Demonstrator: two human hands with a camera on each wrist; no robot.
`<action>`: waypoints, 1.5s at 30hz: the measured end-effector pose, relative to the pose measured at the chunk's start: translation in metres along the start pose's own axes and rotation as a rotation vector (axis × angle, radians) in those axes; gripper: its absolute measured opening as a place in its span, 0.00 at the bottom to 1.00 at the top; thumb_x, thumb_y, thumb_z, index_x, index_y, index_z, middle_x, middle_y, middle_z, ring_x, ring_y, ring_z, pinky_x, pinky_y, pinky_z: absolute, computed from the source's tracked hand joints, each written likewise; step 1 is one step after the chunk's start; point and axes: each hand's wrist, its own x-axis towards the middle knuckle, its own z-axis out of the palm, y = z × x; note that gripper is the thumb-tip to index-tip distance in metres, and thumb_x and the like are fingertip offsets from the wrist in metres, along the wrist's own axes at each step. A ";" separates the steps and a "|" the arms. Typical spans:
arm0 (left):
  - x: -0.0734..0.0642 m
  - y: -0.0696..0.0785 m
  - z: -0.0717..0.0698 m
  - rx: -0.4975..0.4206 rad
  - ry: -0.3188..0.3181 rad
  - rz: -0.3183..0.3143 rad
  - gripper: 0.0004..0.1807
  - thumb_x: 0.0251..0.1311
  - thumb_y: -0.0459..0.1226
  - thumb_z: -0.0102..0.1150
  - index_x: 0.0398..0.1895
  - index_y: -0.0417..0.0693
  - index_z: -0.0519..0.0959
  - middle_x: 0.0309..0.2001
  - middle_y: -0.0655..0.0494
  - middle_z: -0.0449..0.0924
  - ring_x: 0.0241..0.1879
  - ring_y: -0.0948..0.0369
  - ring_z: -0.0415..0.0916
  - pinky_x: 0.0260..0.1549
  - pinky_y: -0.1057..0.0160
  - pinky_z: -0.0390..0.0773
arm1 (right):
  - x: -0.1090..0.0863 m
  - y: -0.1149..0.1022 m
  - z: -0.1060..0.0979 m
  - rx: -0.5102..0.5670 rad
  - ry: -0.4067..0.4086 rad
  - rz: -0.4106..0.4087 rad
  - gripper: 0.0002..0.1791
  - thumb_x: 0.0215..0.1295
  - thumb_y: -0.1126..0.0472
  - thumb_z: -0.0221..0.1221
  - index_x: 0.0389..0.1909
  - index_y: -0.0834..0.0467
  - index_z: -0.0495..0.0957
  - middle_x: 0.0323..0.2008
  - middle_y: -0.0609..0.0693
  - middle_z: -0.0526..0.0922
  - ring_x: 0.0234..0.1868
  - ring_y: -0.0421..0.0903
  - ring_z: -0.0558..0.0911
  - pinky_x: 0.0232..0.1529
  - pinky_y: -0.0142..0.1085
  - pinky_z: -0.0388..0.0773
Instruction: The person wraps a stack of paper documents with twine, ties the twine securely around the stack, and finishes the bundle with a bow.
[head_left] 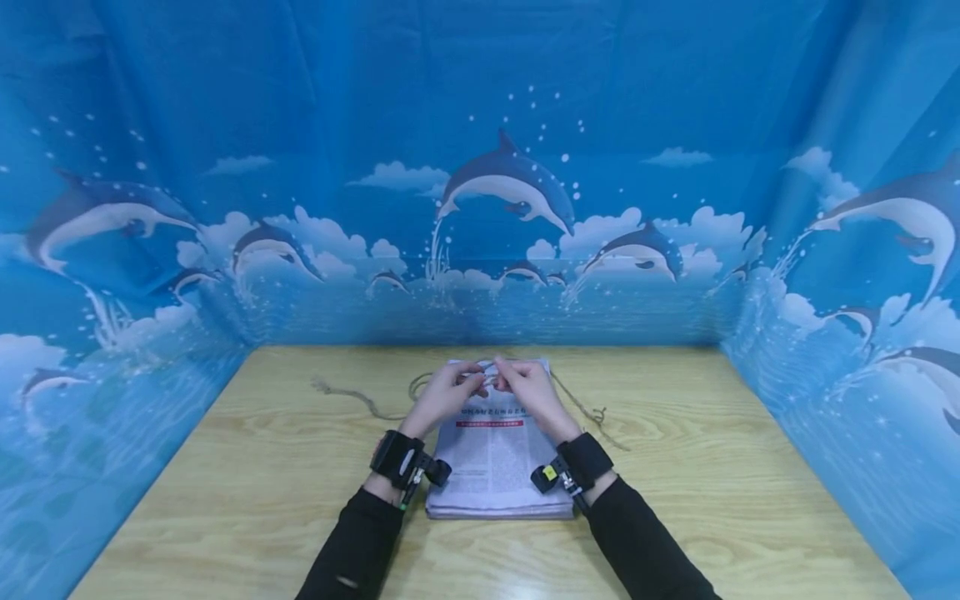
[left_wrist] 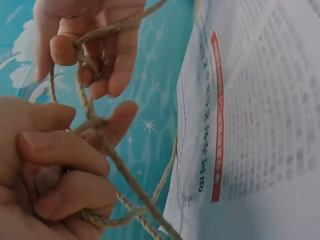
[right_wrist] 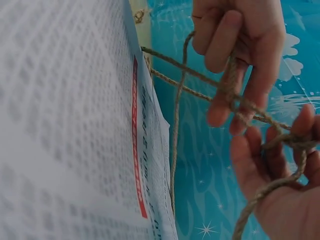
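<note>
In the head view my left hand and right hand meet over the far end of a stack of newspapers. Both hold brown twine. Curled fingers of the left hand grip it in the left wrist view, where strands of twine cross and loop between the hands. The right hand, seen in the right wrist view, pinches a loop of twine near the thumb and fingertips; one strand runs down over its palm.
The stack lies on a light wooden table. Loose twine trails off to the left of the papers, and a knotted twine end lies to the right. A blue dolphin-print curtain surrounds the table's back and sides.
</note>
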 end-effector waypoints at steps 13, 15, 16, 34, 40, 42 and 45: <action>0.001 -0.010 -0.011 -0.256 0.295 -0.037 0.10 0.58 0.28 0.60 0.44 0.37 0.82 0.24 0.56 0.74 0.22 0.64 0.67 0.20 0.69 0.66 | 0.004 0.006 -0.008 0.292 -0.098 0.036 0.26 0.78 0.51 0.45 0.18 0.59 0.59 0.29 0.50 0.74 0.40 0.47 0.84 0.51 0.46 0.81; -0.002 -0.010 -0.019 -0.342 0.291 -0.047 0.12 0.59 0.26 0.59 0.46 0.35 0.80 0.21 0.57 0.71 0.20 0.65 0.68 0.21 0.68 0.68 | 0.004 0.007 -0.010 0.297 -0.113 0.065 0.26 0.79 0.50 0.44 0.19 0.59 0.59 0.31 0.50 0.74 0.44 0.52 0.84 0.52 0.47 0.81; -0.002 -0.012 -0.023 -0.383 0.279 -0.051 0.12 0.59 0.26 0.59 0.46 0.35 0.79 0.19 0.57 0.70 0.19 0.63 0.70 0.21 0.67 0.71 | 0.004 0.007 -0.011 0.303 -0.118 0.083 0.26 0.79 0.50 0.43 0.20 0.60 0.59 0.32 0.51 0.74 0.44 0.53 0.83 0.51 0.46 0.81; -0.031 -0.058 -0.112 0.313 0.447 0.138 0.06 0.63 0.38 0.64 0.40 0.48 0.84 0.15 0.55 0.68 0.14 0.59 0.58 0.16 0.64 0.57 | 0.007 0.008 -0.027 0.289 -0.063 0.219 0.25 0.80 0.48 0.38 0.21 0.56 0.61 0.32 0.48 0.71 0.23 0.37 0.64 0.21 0.26 0.60; -0.043 -0.067 -0.135 0.367 0.572 0.115 0.12 0.64 0.45 0.63 0.44 0.48 0.84 0.17 0.54 0.73 0.14 0.60 0.61 0.16 0.63 0.59 | 0.010 0.009 -0.032 0.318 0.003 0.248 0.24 0.79 0.48 0.41 0.21 0.55 0.62 0.31 0.47 0.75 0.29 0.40 0.70 0.32 0.30 0.67; -0.047 -0.070 -0.141 0.356 0.626 0.098 0.14 0.63 0.46 0.64 0.43 0.47 0.85 0.15 0.54 0.69 0.12 0.60 0.59 0.16 0.63 0.58 | 0.011 0.008 -0.038 0.441 0.044 0.253 0.25 0.79 0.50 0.43 0.18 0.54 0.61 0.28 0.45 0.77 0.33 0.41 0.75 0.42 0.35 0.70; -0.049 -0.073 -0.147 0.347 0.651 0.094 0.16 0.63 0.49 0.63 0.41 0.46 0.85 0.12 0.54 0.65 0.11 0.60 0.58 0.16 0.63 0.57 | 0.013 0.005 -0.052 0.727 0.083 0.242 0.25 0.78 0.53 0.45 0.15 0.52 0.60 0.19 0.43 0.74 0.32 0.41 0.77 0.53 0.41 0.69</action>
